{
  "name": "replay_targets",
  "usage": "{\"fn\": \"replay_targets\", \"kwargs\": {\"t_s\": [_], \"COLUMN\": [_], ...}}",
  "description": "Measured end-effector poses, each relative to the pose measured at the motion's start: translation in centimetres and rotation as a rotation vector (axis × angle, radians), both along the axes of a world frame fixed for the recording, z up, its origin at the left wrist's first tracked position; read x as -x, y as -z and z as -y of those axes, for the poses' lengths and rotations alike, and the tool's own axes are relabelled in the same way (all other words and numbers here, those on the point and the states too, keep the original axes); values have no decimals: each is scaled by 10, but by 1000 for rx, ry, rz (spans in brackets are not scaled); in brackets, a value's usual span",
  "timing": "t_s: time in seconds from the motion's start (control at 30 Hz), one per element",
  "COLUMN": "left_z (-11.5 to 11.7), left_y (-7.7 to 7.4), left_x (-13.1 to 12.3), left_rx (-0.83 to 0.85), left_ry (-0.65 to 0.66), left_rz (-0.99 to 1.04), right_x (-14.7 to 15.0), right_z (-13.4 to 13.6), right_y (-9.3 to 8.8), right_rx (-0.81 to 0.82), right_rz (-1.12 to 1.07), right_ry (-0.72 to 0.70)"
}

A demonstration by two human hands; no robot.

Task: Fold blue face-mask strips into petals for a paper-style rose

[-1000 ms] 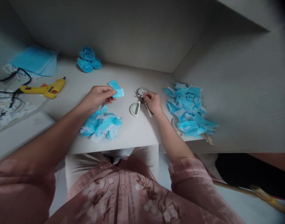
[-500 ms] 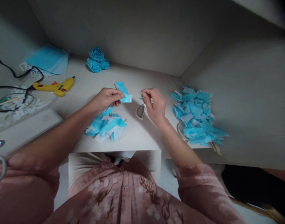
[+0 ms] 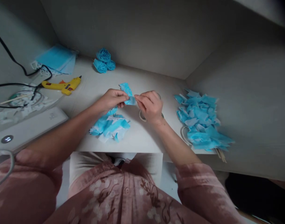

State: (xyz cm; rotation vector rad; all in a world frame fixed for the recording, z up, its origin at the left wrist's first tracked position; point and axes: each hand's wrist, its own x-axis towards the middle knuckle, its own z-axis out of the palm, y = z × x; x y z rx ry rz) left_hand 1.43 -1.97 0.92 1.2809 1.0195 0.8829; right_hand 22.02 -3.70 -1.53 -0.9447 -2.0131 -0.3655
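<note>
Pinched between left-hand fingers: one blue piece

Head view: the left hand [image 3: 113,99] grips the blue piece [image 3: 125,89], right of the yellow glue gun [image 3: 66,86]. The right hand [image 3: 151,106] meets its right end, fingertips narrow; whether they pinch it, I cannot tell. Blue rosettes [image 3: 103,56] sit beyond the gun, rightward.

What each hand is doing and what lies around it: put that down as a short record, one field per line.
Left hand: the left hand pinches a blue piece
Right hand: the right hand has its fingertips at that piece's right edge; grip unclear
Behind right hand: scissors, mostly hidden
Scraps: left pile beside the left forearm; right pile with sticks poking out
Back of table: three blue rosettes, clustered
Left side: yellow glue gun, stack of blue masks
</note>
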Motion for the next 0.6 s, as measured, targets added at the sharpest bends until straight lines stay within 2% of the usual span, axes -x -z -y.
{"fn": "replay_targets", "kwargs": {"t_s": [0.13, 0.33, 0.5, 0.6], "left_z": [0, -1, -1, 1], "left_y": [0, 2, 4, 2], "left_x": [0, 1, 0, 0], "left_rx": [-5, -5, 19, 74], "left_ry": [-5, -3, -4, -6], "left_rz": [5, 9, 53, 91], "right_x": [2, 3, 3, 2], "right_z": [1, 1, 2, 2], "right_y": [2, 5, 8, 9], "right_rx": [-41, -53, 0, -49], "right_rz": [44, 41, 74, 93], "right_ry": [43, 11, -13, -30]}}
